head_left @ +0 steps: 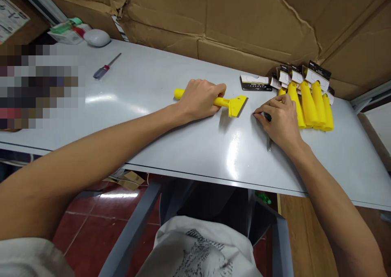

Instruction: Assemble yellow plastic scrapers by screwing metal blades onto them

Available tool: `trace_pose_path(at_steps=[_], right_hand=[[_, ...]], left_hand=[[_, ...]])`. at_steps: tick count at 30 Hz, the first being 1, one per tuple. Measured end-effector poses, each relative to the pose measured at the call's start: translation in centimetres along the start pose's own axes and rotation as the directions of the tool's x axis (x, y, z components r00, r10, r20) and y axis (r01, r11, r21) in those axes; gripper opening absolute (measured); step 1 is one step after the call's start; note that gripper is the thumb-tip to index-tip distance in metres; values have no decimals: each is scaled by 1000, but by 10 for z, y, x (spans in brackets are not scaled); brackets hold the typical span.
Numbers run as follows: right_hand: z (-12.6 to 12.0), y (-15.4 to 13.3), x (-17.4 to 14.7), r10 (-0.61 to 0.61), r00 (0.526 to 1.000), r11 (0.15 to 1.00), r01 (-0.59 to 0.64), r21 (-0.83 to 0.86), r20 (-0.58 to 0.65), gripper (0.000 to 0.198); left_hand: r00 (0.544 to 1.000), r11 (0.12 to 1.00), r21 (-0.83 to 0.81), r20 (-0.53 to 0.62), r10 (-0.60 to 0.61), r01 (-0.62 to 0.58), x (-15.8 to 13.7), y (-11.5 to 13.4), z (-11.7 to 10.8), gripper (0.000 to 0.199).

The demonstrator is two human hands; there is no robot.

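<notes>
Steadying the yellow scraper (225, 102), apparently: your left hand (200, 97) clamps its handle, leaving the head exposed; your right hand (282, 118) pinches fingertips together, contents unclear.

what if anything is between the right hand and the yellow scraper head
Nothing visible: only white tabletop shows between the right hand and the head of the yellow scraper. The left hand grips its handle beyond that, and the black-and-white card lies behind the gap, toward the cardboard.

White table (183, 146): screwdriver (103, 71), yellow tubes (309, 106), card (255, 84)
</notes>
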State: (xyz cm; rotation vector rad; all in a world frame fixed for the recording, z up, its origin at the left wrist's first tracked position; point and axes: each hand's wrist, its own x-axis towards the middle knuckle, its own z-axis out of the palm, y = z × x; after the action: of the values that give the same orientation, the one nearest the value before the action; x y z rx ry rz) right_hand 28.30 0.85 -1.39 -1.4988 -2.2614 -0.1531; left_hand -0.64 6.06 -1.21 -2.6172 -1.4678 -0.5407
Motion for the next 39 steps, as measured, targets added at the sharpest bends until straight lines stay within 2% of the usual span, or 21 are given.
trace_pose_path(at_steps=[6, 12, 15, 18, 21, 25, 27, 32, 39], right_hand=[[-1, -3, -1, -20, 999, 999, 21, -40, 31, 28], [-4, -2, -1, 0, 1000, 998, 0, -59, -16, 25], [-9, 0, -1, 74, 987, 995, -63, 80, -140, 20], [-14, 1, -1, 160, 960, 936, -75, 344, -229, 13], [-18, -1, 1, 133, 969, 853, -6, 522, -208, 20], [-18, -10, 1, 53, 983, 793, 65, 606, -175, 26], [-18, -15, 0, 20, 985, 783, 91, 616, -171, 21], [-20, -26, -3, 8, 984, 825, 95, 557, -179, 7], [-24, -44, -9, 49, 975, 903, 49, 426, -218, 13]], left_hand=[[998, 999, -7, 53, -32, 32, 0, 2, -5, 32], [997, 996, -65, -30, 65, -67, -7, 13, -8, 40], [994, 993, -40, -28, 108, -109, -13, 22, -9, 40], [988, 988, -14, 11, 154, -154, -19, 30, -11, 42], [974, 974, 4, 11, 225, -225, -25, 38, -10, 37], [961, 961, 23, -32, 275, -275, -32, 47, -8, 28], [960, 961, 38, -43, 276, -275, -34, 49, -7, 27], [961, 961, 69, -40, 273, -269, -35, 51, -7, 27], [959, 960, 92, -73, 272, -266, -36, 53, -6, 31]])
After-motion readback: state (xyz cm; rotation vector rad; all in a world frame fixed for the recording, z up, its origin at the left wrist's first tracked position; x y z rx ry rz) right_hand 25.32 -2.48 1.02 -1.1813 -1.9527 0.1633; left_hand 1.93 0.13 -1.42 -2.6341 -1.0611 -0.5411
